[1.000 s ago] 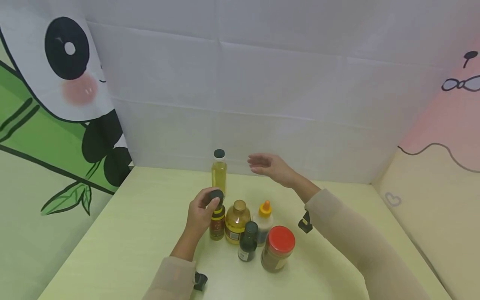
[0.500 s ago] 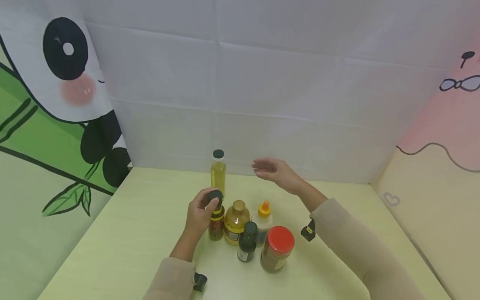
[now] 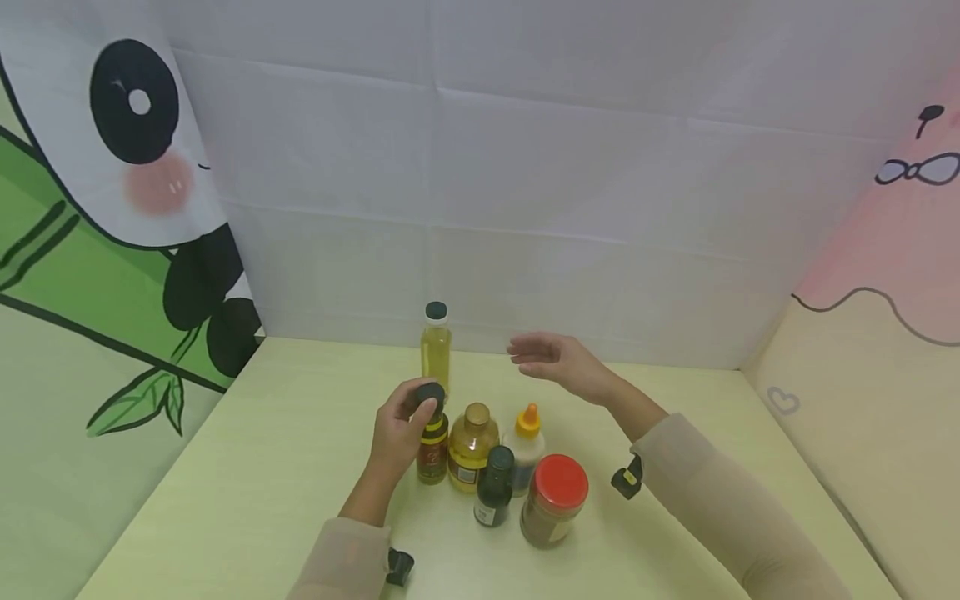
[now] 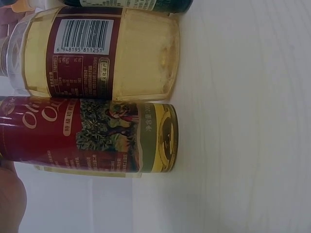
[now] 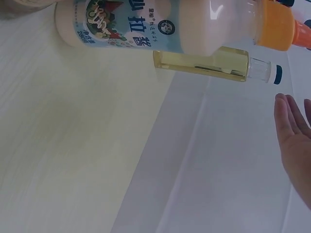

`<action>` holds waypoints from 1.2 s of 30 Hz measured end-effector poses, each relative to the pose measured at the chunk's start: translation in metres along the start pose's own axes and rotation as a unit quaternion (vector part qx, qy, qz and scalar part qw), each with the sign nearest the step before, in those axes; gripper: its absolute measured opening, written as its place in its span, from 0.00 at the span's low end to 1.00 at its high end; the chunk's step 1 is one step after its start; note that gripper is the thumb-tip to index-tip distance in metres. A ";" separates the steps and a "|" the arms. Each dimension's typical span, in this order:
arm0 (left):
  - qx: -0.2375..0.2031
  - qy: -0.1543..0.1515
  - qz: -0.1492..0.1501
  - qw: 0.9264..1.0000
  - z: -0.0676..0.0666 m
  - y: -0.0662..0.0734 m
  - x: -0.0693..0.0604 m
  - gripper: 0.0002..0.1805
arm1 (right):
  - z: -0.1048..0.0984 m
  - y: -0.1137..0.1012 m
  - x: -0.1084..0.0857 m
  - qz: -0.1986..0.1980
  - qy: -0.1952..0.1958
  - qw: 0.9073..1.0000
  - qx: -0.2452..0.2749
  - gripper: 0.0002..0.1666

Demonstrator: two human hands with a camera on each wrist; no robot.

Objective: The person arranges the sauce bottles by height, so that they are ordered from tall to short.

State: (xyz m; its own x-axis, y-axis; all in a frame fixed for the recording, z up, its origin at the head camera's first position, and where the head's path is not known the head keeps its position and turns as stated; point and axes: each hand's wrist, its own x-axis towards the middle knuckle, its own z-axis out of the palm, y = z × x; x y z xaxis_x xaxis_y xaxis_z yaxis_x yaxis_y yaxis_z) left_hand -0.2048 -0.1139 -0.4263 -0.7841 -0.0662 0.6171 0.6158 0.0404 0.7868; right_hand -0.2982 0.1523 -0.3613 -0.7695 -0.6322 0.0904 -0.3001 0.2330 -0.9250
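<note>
My left hand pinches the black cap of an olive oil bottle between thumb and fingers. That bottle stands upright at the left of a group; its red label with a tree picture shows in the left wrist view. Raised above the table's far part, my right hand holds nothing, its fingers loosely extended. Nearest to it below is a salad dressing squeeze bottle with an orange nozzle cap, its label visible in the right wrist view. A tall bottle of yellow liquid with a dark cap stands behind the olive oil.
Right beside the olive oil stands a round-shouldered bottle of yellow liquid with a gold cap. In front are a small dark bottle and a red-lidded jar. A white sheet backs the pale table.
My right hand has drifted a little to the right and downward in the head view. The left hand and the bottles hold their places.
</note>
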 end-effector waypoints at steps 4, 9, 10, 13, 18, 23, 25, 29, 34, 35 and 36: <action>-0.005 -0.001 -0.005 1.000 0.000 0.002 0.000 0.13 | 0.001 0.001 -0.003 0.004 -0.016 1.000 0.004 0.31; 0.000 -0.004 -0.008 1.000 -0.001 0.002 0.000 0.13 | 0.003 0.001 -0.009 0.006 -0.024 1.000 0.007 0.31; 0.002 -0.005 -0.007 1.000 -0.001 0.001 0.000 0.13 | 0.003 0.001 -0.010 0.005 -0.025 1.000 0.006 0.31; 0.004 -0.006 -0.004 1.000 -0.001 0.001 0.000 0.13 | 0.005 0.000 -0.013 0.007 -0.025 1.000 0.004 0.31; 0.002 -0.003 -0.007 1.000 0.000 0.003 0.000 0.13 | 0.007 -0.001 -0.018 0.010 -0.028 1.000 0.006 0.30; 0.001 -0.002 -0.003 1.000 0.001 0.001 0.000 0.13 | 0.007 0.002 -0.022 0.004 -0.031 1.000 0.005 0.29; -0.002 -0.001 -0.001 1.000 0.001 0.000 0.000 0.13 | 0.007 0.004 -0.025 0.001 -0.031 1.000 0.005 0.28; -0.004 0.001 0.007 1.000 0.003 -0.002 0.000 0.13 | 0.006 0.008 -0.029 -0.003 -0.037 0.999 0.005 0.27; 0.001 -0.001 0.015 1.000 0.007 -0.003 0.000 0.13 | 0.006 0.012 -0.034 -0.003 -0.051 0.999 0.009 0.28; 0.002 -0.001 0.015 1.000 0.007 -0.003 0.000 0.13 | 0.005 0.013 -0.035 -0.002 -0.053 0.999 0.011 0.28; 0.002 -0.001 0.015 1.000 0.008 -0.003 0.000 0.13 | 0.005 0.015 -0.036 -0.001 -0.054 0.998 0.012 0.28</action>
State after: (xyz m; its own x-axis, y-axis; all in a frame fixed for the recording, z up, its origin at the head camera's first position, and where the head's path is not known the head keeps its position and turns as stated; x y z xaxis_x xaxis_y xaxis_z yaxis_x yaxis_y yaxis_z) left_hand -0.2071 -0.1059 -0.4284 -0.7654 -0.0628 0.6405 0.6389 0.0463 0.7679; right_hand -0.2720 0.1746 -0.3799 -0.7025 -0.7097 0.0532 -0.2871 0.2141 -0.9337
